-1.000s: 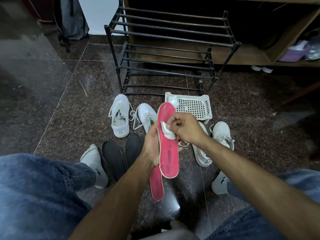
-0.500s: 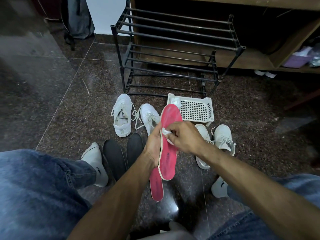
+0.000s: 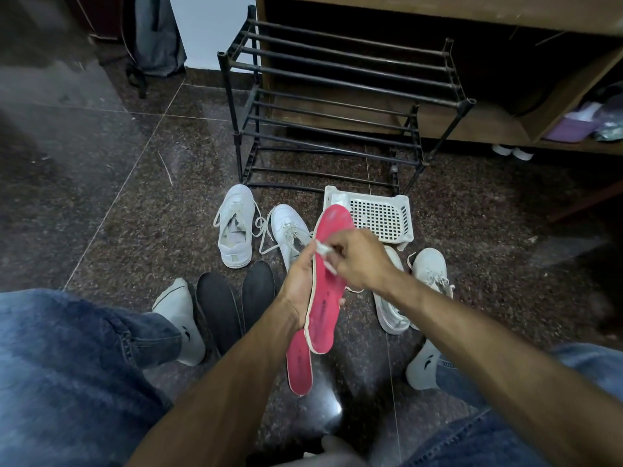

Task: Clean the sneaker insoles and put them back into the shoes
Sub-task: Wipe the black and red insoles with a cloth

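Your left hand (image 3: 300,281) grips the insole (image 3: 325,281) mid-edge, long axis running toe-away, heel toward you. Right hand (image 3: 357,261) pinches the wipe (image 3: 322,249) just above that grip, so wipe heelward.

Single head view, steeply downward, close above floor (image 3: 101,214)

Bare floor (image 3: 111,203) lies open to the left; ahead, white sneakers (image 3: 236,227), black insoles (image 3: 219,305), basket (image 3: 381,214) and rack (image 3: 337,106) crowd the way.
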Available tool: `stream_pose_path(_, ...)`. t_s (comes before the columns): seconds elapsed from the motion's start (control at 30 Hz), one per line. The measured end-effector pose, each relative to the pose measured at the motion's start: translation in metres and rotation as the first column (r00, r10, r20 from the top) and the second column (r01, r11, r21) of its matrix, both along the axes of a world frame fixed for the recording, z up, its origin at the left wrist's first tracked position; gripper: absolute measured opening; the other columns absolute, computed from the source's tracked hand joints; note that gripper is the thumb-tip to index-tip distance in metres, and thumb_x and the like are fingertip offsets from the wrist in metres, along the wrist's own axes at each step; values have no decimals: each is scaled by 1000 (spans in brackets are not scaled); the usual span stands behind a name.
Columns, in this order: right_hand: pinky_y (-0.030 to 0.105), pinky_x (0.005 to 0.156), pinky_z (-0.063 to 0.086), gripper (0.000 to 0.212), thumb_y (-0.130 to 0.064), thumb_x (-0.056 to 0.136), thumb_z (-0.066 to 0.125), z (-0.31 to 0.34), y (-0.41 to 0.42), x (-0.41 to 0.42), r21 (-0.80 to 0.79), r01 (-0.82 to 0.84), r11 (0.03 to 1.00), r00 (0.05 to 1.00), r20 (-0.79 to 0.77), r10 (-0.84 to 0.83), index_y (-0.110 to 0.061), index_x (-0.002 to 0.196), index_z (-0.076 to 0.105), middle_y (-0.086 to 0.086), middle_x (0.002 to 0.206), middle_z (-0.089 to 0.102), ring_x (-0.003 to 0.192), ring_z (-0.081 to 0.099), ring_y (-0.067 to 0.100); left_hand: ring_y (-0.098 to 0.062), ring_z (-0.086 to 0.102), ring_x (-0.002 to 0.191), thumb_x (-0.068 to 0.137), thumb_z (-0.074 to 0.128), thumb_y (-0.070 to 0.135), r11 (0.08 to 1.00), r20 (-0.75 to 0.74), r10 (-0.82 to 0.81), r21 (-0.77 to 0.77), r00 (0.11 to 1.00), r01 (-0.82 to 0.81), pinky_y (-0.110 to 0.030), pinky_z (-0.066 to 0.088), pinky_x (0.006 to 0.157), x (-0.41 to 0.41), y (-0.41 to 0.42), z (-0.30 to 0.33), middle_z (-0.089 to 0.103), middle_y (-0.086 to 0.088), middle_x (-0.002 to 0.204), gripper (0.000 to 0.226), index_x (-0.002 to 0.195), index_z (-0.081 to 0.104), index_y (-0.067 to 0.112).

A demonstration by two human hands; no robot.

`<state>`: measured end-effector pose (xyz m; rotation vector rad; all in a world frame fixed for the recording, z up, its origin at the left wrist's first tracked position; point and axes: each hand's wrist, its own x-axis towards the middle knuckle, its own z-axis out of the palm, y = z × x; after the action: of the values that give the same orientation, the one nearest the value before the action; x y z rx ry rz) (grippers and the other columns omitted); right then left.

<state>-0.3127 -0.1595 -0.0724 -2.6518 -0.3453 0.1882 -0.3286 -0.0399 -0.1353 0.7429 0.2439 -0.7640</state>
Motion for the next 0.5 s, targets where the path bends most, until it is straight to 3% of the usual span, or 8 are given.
stream_pose_path(0.13,38,67,54,15,-18,88,56,-1,-3,-6,-111,-64,992,997,26,67,-18,79,67,-3,75,66,68,62,22,-19,59,50,93,41,59,997,-4,-8,74,1000,8,-24,45,43,-1,-4,0,62,-7,68,55,102,66,12)
stream_pose_path(0.27,40,78,53,17,-18,89,54,8,-9,29,-225,104,969,990,114,-80,-20,92,71,7,96,71,87,65,32,-21,62,54,92,42,66,990,13,-96,109,995,94,-26,49,47,-7,-3,-2,64,-15,76,67,103,73,7)
stream_pose_path(0.37,30,68,46,17,-20,91,57,9,-13,35,-105,191,976,979,93,-182,-21,97,73,6,95,73,79,64,26,-23,63,55,92,44,60,994,-16,-90,58,996,91,-28,51,48,-6,0,0,64,-15,78,62,98,74,6)
stream_pose_path(0.43,28,64,45,17,-24,94,57,7,-8,19,-14,109,994,994,10,-109,-23,87,73,1,82,71,66,61,19,-24,66,62,93,43,51,999,-15,-11,-42,1000,10,-33,55,53,-3,0,7,64,-14,81,53,104,66,5)
stream_pose_path(0.5,32,63,50,19,-25,93,56,0,-1,-5,-38,-35,999,998,-50,33,-24,75,63,-3,75,64,65,62,18,-22,66,70,94,44,49,991,-54,80,-99,995,-85,-36,56,65,1,0,9,65,-11,83,47,102,64,7)
